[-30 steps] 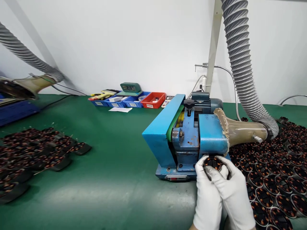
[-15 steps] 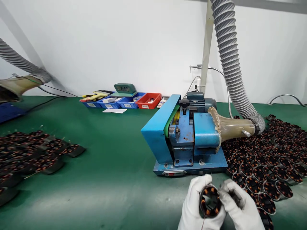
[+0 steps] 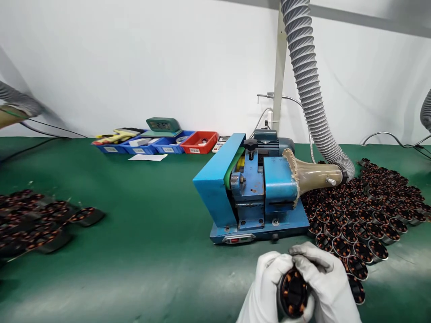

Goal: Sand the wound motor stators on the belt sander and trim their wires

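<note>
Both my hands wear white gloves and hold one round black stator [image 3: 292, 294] with copper windings at the bottom middle of the view. My left hand [image 3: 264, 287] cups its left side and my right hand [image 3: 323, 280] wraps over its top and right side. They sit just in front of the blue grinding machine [image 3: 249, 188], clear of it. A tan funnel [image 3: 313, 176] on the machine's right joins a grey ribbed hose [image 3: 310, 89].
Many stators [image 3: 363, 215] stand in rows right of the machine on the green table [image 3: 151, 251]. Another pile of stators [image 3: 37, 220] lies at the left. Blue and red bins [image 3: 161, 143] and a green clock [image 3: 162, 124] stand at the back by the wall.
My hands pulled the stator back from the machine's front toward me and turned it between them. The view has swung to the right.
</note>
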A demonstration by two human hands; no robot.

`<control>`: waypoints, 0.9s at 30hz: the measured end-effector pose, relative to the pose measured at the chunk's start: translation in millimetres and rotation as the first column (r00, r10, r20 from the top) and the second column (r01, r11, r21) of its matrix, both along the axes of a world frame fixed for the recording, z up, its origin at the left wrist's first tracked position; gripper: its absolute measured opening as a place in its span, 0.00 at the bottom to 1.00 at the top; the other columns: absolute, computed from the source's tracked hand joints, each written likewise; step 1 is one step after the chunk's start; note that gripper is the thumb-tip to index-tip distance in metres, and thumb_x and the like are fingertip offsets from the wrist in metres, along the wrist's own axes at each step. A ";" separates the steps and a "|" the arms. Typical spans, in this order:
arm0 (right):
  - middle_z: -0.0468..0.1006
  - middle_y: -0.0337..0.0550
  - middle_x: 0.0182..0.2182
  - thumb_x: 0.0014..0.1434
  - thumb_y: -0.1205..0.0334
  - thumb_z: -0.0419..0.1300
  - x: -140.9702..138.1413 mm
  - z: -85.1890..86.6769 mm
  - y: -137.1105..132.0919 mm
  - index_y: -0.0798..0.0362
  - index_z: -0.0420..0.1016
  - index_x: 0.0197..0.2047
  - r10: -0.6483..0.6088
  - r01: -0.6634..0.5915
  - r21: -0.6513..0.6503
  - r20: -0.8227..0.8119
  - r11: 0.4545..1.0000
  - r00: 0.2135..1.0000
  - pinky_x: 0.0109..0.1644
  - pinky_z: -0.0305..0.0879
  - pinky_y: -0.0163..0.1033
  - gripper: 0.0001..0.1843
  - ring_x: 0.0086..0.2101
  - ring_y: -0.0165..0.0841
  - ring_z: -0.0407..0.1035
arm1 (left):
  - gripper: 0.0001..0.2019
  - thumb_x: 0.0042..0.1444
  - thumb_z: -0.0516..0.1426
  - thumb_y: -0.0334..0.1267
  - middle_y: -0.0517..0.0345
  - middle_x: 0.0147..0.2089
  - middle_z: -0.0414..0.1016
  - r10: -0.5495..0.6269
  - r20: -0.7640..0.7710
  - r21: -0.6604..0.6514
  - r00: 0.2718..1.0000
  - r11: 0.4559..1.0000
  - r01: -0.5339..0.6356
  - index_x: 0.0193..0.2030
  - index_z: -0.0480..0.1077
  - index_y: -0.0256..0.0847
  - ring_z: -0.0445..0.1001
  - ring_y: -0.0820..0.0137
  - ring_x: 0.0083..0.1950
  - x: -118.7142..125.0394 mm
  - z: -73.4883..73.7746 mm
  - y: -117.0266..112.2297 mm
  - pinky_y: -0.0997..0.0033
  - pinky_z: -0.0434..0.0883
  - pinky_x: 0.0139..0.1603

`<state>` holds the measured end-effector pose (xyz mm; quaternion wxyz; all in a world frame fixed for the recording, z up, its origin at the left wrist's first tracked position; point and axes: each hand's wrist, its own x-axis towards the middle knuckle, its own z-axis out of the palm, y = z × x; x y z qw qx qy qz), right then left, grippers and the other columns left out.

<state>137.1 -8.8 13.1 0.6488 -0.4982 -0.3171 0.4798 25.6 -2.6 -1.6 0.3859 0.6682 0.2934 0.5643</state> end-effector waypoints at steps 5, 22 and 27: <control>0.82 0.37 0.26 0.44 0.55 0.72 20.4 4.9 12.2 0.45 0.82 0.29 -0.206 0.237 0.051 -0.341 0.970 0.917 0.34 0.75 0.34 0.07 0.27 0.31 0.76 | 0.28 0.42 0.59 0.25 0.57 0.41 0.62 0.016 -0.075 0.057 0.997 0.998 -0.012 0.51 0.62 0.50 0.69 0.68 0.38 -2.3 6.0 2.4 0.69 0.72 0.38; 0.84 0.49 0.38 0.40 0.62 0.70 -13.7 -10.7 54.9 0.54 0.77 0.41 -0.242 0.249 0.001 0.244 0.968 0.939 0.43 0.76 0.44 0.21 0.39 0.44 0.79 | 0.10 0.55 0.56 0.43 0.53 0.46 0.70 0.307 0.569 -0.667 0.763 0.715 0.209 0.42 0.69 0.44 0.74 0.63 0.48 55.0 -14.5 63.7 0.62 0.75 0.46; 0.84 0.50 0.37 0.39 0.60 0.68 -8.3 -3.9 61.2 0.55 0.78 0.38 -0.247 0.266 -0.026 0.291 0.964 0.924 0.42 0.76 0.44 0.20 0.38 0.45 0.79 | 0.12 0.61 0.50 0.47 0.57 0.41 0.70 0.355 0.624 -0.672 0.696 0.698 0.246 0.38 0.69 0.45 0.76 0.69 0.41 63.0 -11.0 70.1 0.67 0.75 0.42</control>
